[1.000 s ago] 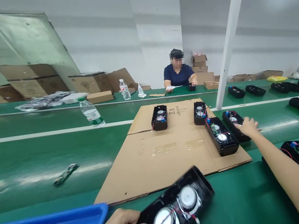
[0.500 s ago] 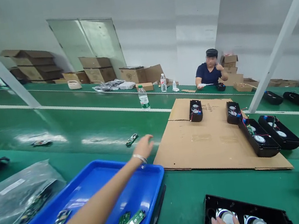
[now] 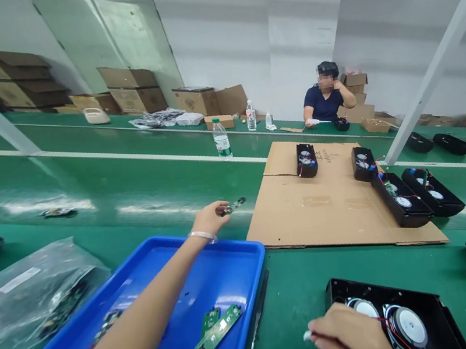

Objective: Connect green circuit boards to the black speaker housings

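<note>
My left hand (image 3: 210, 220), at the end of an arm stretched over the blue tray (image 3: 156, 247), grips a narrow green circuit board (image 3: 236, 204) just beyond the tray's far edge. My right hand (image 3: 350, 330) is closed in a pinch over the left part of a black speaker case (image 3: 431, 311). A small white piece (image 3: 307, 335), too small to identify, sticks out at its fingertips. Inside the case sit two round speakers (image 3: 410, 328), one partly covered by the hand, with thin red wires running beside them. Several circuit boards (image 3: 220, 333) lie in the tray.
A black pen-like tool (image 3: 261, 308) lies right of the tray. A clear plastic bag (image 3: 23, 302) of boards lies left. Speaker cases (image 3: 403, 203) stand on and beside a cardboard sheet (image 3: 298, 223). A bottle (image 3: 221, 139) stands beyond. A person (image 3: 326, 95) sits across the line.
My left hand has picked up the circuit board that lay on the green surface beyond the tray. My right hand has moved from resting on a speaker to pinching the small white piece.
</note>
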### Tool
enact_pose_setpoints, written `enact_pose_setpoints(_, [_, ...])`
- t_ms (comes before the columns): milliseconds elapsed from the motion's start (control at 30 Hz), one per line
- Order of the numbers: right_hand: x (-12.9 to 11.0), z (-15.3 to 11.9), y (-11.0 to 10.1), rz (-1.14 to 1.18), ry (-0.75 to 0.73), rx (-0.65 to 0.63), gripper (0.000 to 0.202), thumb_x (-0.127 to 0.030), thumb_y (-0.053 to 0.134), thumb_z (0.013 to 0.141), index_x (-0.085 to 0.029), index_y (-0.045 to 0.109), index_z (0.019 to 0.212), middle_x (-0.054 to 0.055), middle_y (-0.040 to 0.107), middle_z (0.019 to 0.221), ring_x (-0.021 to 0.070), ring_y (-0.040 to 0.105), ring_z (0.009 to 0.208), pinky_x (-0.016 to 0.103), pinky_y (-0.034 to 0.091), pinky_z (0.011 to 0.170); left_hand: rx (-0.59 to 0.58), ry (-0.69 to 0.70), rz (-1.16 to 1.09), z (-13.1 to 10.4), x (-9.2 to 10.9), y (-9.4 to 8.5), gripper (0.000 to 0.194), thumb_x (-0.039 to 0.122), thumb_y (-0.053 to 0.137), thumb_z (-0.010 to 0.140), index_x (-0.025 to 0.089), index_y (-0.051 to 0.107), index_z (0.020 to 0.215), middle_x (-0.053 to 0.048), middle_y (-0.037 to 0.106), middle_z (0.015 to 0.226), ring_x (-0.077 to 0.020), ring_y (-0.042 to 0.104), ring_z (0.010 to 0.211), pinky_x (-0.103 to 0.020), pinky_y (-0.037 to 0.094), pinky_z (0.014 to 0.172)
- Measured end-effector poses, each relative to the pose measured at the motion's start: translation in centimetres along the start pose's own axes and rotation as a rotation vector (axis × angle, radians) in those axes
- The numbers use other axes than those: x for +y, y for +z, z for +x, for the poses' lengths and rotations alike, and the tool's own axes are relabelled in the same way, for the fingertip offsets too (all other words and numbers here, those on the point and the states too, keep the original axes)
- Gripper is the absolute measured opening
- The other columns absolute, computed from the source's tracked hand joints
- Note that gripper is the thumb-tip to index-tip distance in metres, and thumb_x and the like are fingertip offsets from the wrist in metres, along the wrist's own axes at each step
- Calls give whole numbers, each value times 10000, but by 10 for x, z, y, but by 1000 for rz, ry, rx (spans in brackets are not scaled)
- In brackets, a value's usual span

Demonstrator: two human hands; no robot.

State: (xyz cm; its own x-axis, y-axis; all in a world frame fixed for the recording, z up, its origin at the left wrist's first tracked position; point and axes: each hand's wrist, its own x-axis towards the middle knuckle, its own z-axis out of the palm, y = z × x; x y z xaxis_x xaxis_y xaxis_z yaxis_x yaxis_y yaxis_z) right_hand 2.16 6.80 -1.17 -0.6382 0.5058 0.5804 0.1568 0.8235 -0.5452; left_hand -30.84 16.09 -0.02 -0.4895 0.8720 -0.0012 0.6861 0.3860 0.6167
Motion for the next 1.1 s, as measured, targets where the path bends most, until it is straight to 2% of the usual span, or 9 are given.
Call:
enact_pose_setpoints(100, [-9, 14, -14, 97, 185, 147, 158, -228, 500, 888, -179, 647, 858, 24, 653, 682, 103, 565, 532, 193, 477, 486, -73, 159, -128, -68, 6, -3, 387, 223, 626, 728, 172, 594, 1110, -36, 697, 1037, -199, 632, 993, -282, 512, 853])
enact_pose_setpoints(200, [-14, 23, -16, 100, 294, 119, 149, -217, 535, 867, -191, 671, 811, 12, 646, 669, 105, 558, 546, 196, 462, 493, -97, 231, -218, -142, 9, 6, 425, 302, 603, 708, 188, 614, 1117, -47, 685, 1072, -214, 652, 932, -295, 537, 810])
enact_pose_setpoints(300, [-16, 23, -6, 80, 193, 54, 148, -167, 529, 859, -174, 668, 811, 18, 644, 681, 117, 564, 598, 214, 469, 546, -39, 335, -340, -200, 15, 24, 363, 304, 573, 734, 211, 658, 1075, -69, 678, 1012, -226, 651, 884, -310, 552, 748])
enact_pose_setpoints(400, [-16, 19, 7, 28, 58, 45, 155, -123, 503, 863, -152, 634, 785, 22, 636, 669, 123, 549, 613, 236, 463, 587, 59, 291, -433, -235, 24, 42, 338, 261, 577, 752, 257, 664, 1078, -56, 654, 939, -217, 639, 860, -304, 555, 730])
enact_pose_setpoints(533, [-15, 14, 14, -29, -4, 48, 139, -98, 498, 865, -144, 601, 784, 29, 623, 679, 125, 515, 617, 234, 437, 566, 10, 114, -753, -255, 34, 59, 249, 270, 550, 794, 258, 675, 1010, -53, 600, 963, -179, 652, 778, -272, 581, 661])
enact_pose_setpoints(633, [-15, 10, 14, -110, -49, 48, 144, -84, 491, 867, -139, 589, 779, 31, 596, 654, 128, 478, 602, 243, 411, 549, -6, -46, -991, -259, 38, 68, 190, 289, 613, 758, 224, 643, 933, -54, 614, 997, -206, 660, 871, -302, 586, 729])
enact_pose_setpoints(767, [-16, 6, 16, -212, -82, 67, 190, -74, 487, 864, -146, 565, 707, 12, 536, 579, 123, 413, 552, 250, 350, 507, 1, -194, -1209, -264, 45, 76, 205, 322, 670, 720, 212, 538, 831, -9, 643, 845, -207, 678, 854, -319, 585, 747])
enact_pose_setpoints(1033, [-20, 3, 19, -276, -45, 119, 238, -56, 482, 860, -139, 540, 646, 14, 497, 555, 117, 396, 541, 252, 316, 485, 81, -114, -1029, -273, 52, 87, 268, 327, 602, 787, 231, 581, 1036, -49, 690, 994, -184, 660, 912, -220, 558, 707])
enact_pose_setpoints(1100, [-21, 2, 17, -280, -55, 122, 226, -51, 483, 860, -137, 548, 661, 13, 501, 556, 115, 389, 536, 251, 319, 486, 56, -80, -936, -273, 53, 85, 347, 336, 577, 803, 228, 589, 1133, -52, 713, 964, -175, 679, 772, -202, 551, 597])
